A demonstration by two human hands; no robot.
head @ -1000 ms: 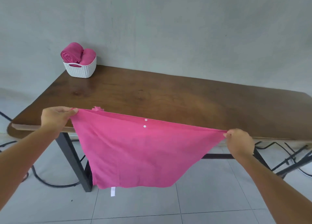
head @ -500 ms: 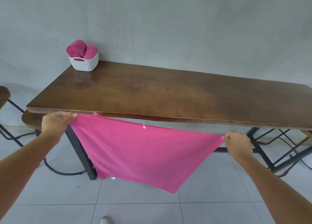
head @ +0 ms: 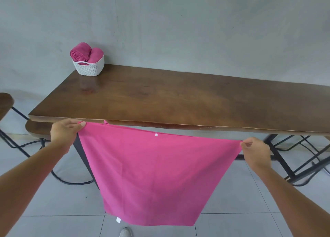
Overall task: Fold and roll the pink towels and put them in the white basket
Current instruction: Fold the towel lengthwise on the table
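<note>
A pink towel (head: 153, 172) hangs spread in the air in front of the table's near edge, its lower part dangling over the floor. My left hand (head: 65, 132) pinches its top left corner. My right hand (head: 255, 152) pinches the top right corner, a little lower. The top edge is stretched taut between them, with a small loop and white snaps on it. A white woven basket (head: 89, 68) stands at the table's far left corner. Two rolled pink towels (head: 85, 53) sit in it.
The long dark wooden table (head: 178, 101) stands against a grey wall. A wooden stool (head: 5, 102) with black metal legs is at the left. Black metal frames stand under the table at the right. The floor is grey tile.
The towel was over the table's front edge a second ago; it now hangs below and in front of it. The view has pulled back, and the cloth hangs flatter.
</note>
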